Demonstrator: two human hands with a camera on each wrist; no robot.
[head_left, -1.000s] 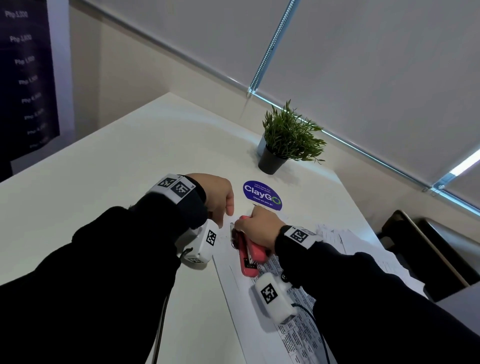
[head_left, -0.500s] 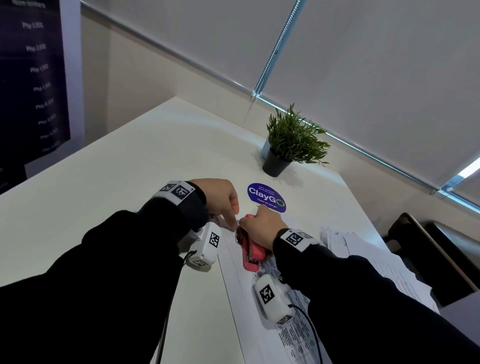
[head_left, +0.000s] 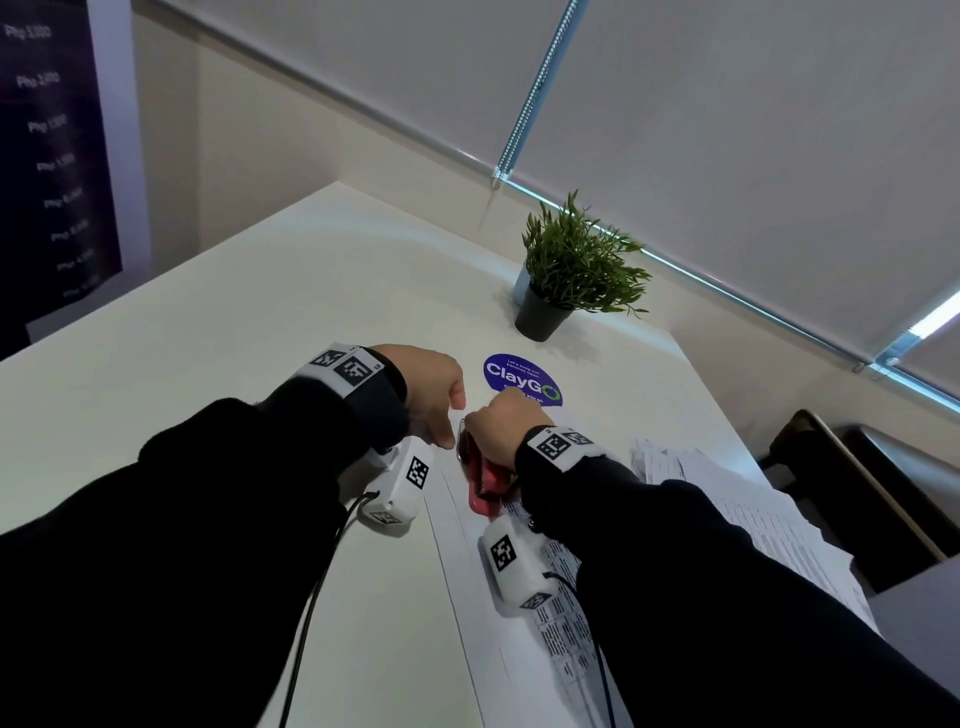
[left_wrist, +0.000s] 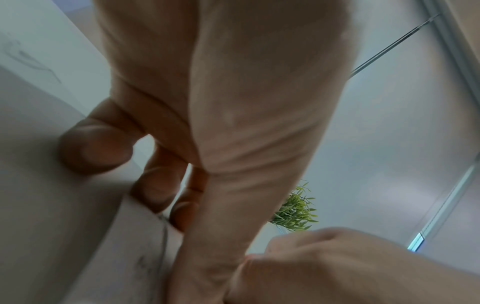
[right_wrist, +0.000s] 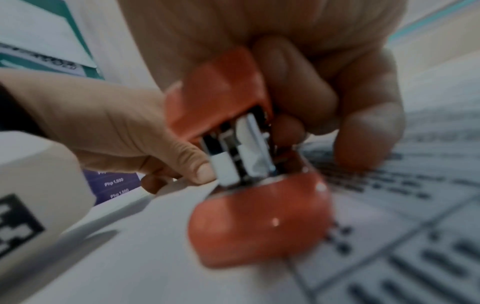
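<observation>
White table (head_left: 208, 395), right hand (head_left: 500, 430) gripping stapler (head_left: 487, 482), papers (head_left: 470, 597)

we found the stapler (right_wrist: 259, 222) cased in red plastic, smooth and glossy enough to catch small highlights, with bare grey metal in its mouth. the paper (head_left: 467, 597) under it looked thin and matt, printed in black. the table (head_left: 208, 322) was a smooth white surface with a dull sheen. near its far edge lay a smooth blue sticker (head_left: 522, 376) and a matt black pot (head_left: 540, 314), plastic by its look. our sleeves (head_left: 182, 519) were dark matt cloth, the wrist cameras (head_left: 405, 483) smooth white plastic, the blinds (head_left: 727, 130) matt and cloth-like.
</observation>
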